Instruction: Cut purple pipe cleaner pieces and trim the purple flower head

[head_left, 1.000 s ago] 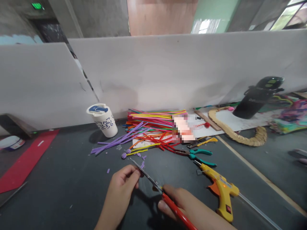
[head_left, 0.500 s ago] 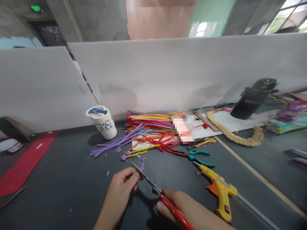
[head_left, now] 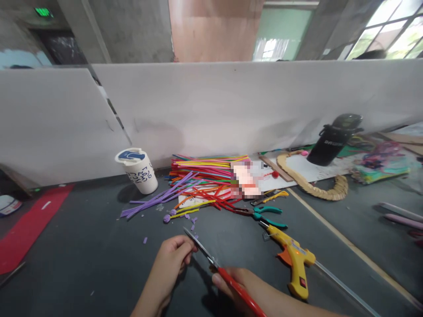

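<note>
My right hand (head_left: 236, 281) grips red-handled scissors (head_left: 231, 281), whose blades point up and left over the dark table. The blade tips lie close beside my left hand (head_left: 178, 255). The fingers of that hand are pinched together; what they hold, if anything, is hidden. Just beyond, small purple offcuts (head_left: 192, 227) are scattered near two yellow stems with purple balls (head_left: 167, 218) at their ends. Purple pipe cleaners (head_left: 155, 203) lie in a loose fan behind them, beside a bundle of multicoloured pipe cleaners (head_left: 205, 166).
A white cup (head_left: 140, 174) stands at the back left. To the right lie green-handled pliers (head_left: 269, 213) and a yellow glue gun (head_left: 294, 257). A black bottle (head_left: 333, 140) stands behind a curved tan cardboard strip (head_left: 310, 187). A red strip (head_left: 36, 226) lies at left.
The view has shifted slightly, so the table's objects appear further left. Both hands stay close together, with the scissors still in my right hand and its blades beside my left fingers.
</note>
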{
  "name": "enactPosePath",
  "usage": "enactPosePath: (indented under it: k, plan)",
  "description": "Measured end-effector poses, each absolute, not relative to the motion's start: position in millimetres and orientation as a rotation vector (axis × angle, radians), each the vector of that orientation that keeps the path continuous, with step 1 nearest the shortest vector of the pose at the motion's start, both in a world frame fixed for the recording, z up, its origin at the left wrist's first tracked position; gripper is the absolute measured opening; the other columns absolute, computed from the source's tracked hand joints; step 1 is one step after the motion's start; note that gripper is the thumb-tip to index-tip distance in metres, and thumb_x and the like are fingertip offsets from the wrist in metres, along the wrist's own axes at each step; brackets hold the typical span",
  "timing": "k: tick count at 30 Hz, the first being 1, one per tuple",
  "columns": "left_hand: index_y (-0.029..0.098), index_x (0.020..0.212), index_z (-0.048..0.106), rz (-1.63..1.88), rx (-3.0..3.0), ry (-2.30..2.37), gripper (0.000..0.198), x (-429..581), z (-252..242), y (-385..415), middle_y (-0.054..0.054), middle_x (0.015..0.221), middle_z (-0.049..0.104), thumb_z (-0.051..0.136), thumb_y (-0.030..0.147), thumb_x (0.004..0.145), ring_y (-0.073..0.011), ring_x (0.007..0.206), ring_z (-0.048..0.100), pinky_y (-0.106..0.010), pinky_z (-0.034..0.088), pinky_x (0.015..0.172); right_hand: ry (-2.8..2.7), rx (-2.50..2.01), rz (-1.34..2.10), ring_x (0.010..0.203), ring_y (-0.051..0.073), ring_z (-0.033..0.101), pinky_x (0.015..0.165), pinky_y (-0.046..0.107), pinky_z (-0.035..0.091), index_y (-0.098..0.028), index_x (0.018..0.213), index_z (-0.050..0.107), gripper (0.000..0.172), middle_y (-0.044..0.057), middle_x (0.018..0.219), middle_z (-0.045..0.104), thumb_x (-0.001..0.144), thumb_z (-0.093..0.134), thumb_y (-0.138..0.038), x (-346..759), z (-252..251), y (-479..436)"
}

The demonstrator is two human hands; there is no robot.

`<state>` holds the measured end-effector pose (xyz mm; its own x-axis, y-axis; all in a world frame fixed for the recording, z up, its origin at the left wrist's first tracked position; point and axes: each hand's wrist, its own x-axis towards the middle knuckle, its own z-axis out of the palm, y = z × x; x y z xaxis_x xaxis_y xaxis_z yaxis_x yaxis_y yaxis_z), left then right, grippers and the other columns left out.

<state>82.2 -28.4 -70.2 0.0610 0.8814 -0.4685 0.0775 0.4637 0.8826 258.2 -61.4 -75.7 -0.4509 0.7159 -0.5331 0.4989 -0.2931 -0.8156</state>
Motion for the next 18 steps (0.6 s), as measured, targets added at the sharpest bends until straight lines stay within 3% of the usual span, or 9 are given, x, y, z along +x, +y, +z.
enactPosePath:
  k: [6,11,18]
  plan:
    - [0.012,0.062,0.056,0.759,0.879,1.303,0.021,83.6,-74.3,-27.2,0.008,0.041,0.037,0.053,0.032,0.068,-0.0025,0.034,0.021,-0.02,0.009,0.037,-1.799,-1.559,1.815,0.05,0.007,0.025,0.042,0.018,0.021,-0.018,0.062,0.037,0.045,-0.005,0.056,0.03,0.076,0.039,-0.061,260.9,-78.7,-59.3]
    - [0.011,0.07,0.06,0.862,0.839,1.201,0.024,80.2,-66.5,-27.5,0.005,0.048,0.045,0.053,0.034,0.07,-0.0023,0.036,0.023,-0.018,0.013,0.037,-1.64,-1.616,1.832,0.044,0.006,0.027,0.039,0.019,0.021,-0.019,0.064,0.037,0.042,-0.006,0.051,0.032,0.077,0.038,-0.059,260.8,-66.5,-48.3]
    - [0.014,0.07,0.058,0.909,0.914,1.254,0.021,76.4,-51.6,-28.9,0.003,0.053,0.05,0.054,0.035,0.07,-0.0041,0.038,0.029,-0.017,0.016,0.037,-1.97,-1.574,1.626,0.053,0.009,0.037,0.048,0.02,0.028,-0.017,0.069,0.046,0.039,-0.003,0.059,0.043,0.079,0.04,-0.054,270.3,-46.5,-45.5]
